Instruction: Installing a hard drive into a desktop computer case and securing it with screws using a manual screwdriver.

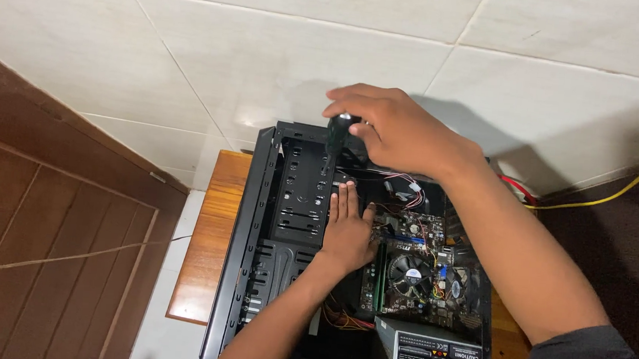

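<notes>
An open black computer case [245, 219] lies on its side on a small wooden table [205, 254]. My right hand [398, 129] grips the dark handle of a screwdriver [335, 139] held upright over the drive-bay area at the far end of the case. My left hand [346, 230] lies flat inside the case with fingers together, pressing down just left of the motherboard [410, 272]. The screwdriver's tip is hidden among the black metal.
Inside the case are a round CPU fan [408, 272], coloured cables [401, 189] and a power supply [435, 352] at the near end. A yellow cable [618, 191] runs along the right. White floor tiles [193, 51] lie beyond, and a brown wooden door panel [39, 220] stands on the left.
</notes>
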